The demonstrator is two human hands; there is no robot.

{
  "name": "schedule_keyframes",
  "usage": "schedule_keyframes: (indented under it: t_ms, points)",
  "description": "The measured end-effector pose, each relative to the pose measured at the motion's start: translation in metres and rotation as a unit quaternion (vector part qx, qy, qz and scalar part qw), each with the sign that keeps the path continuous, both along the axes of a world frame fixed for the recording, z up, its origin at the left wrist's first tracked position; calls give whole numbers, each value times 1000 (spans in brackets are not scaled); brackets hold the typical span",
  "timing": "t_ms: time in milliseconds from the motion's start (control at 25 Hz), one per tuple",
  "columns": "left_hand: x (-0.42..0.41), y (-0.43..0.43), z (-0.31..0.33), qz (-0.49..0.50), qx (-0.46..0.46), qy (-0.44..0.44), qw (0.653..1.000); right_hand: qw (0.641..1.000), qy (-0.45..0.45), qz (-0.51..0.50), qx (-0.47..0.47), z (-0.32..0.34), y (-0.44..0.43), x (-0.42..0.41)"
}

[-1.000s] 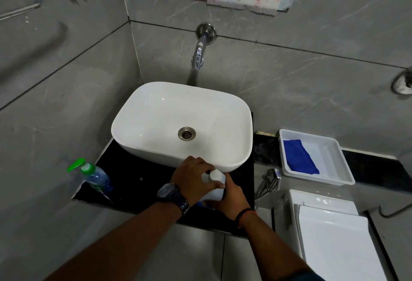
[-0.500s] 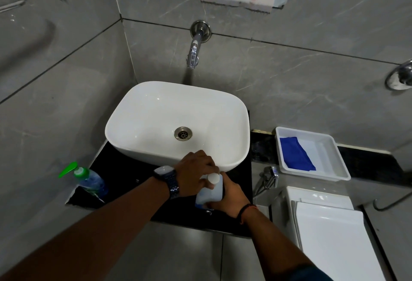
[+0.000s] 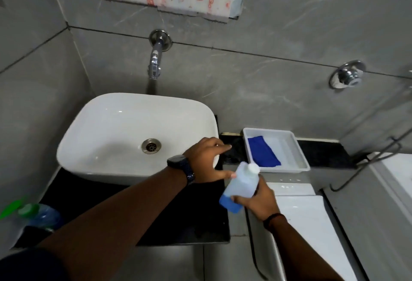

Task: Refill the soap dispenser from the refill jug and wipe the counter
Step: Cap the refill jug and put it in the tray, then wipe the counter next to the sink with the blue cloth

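Note:
My right hand [image 3: 258,202] grips a translucent refill jug [image 3: 240,185] with a white cap and a little blue liquid at its bottom, held tilted in the air past the right edge of the black counter [image 3: 133,209]. My left hand [image 3: 207,162], with a watch on its wrist, hovers just left of the jug's neck, fingers spread, thumb close to the jug. The soap dispenser [image 3: 38,214], a clear bottle with a green pump, stands at the counter's far left. A blue cloth [image 3: 263,151] lies in a white tray [image 3: 296,151] on the ledge at right.
A white basin [image 3: 111,129] sits on the counter under a chrome wall tap [image 3: 156,58]. A white toilet cistern [image 3: 307,220] is below the tray at right. A chrome valve [image 3: 347,75] and hose hang on the right wall.
The jug has been lifted off the counter in front of the basin and carried up and right. My left hand came off its cap and opened. The view shifted right.

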State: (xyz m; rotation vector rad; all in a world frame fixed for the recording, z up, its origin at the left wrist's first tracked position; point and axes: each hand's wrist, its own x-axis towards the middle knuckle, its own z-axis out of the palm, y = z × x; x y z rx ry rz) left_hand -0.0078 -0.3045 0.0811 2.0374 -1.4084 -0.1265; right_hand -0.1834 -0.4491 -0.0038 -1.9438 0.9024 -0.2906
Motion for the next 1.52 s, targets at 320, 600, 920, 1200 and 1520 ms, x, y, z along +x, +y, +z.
schedule_keyframes:
  t_ms: [320, 600, 920, 1200, 1520]
  points:
    - [8, -194, -67, 34, 45, -5, 998, 940, -106, -322, -29, -3, -198, 31]
    - [58, -323, -185, 86, 193, 42, 977, 927, -31, -369, -53, -86, -361, 107]
    - [95, -362, -258, 67, 248, -55, 965, 921, -6, -382, -81, -157, -414, 146]
    - [94, -358, -277, 33, 269, -62, 960, 880, 83, -446, -141, -168, -378, 150]
    - [99, -362, -280, 22, 275, -63, 959, 943, 323, -79, -11, -191, -364, 163]
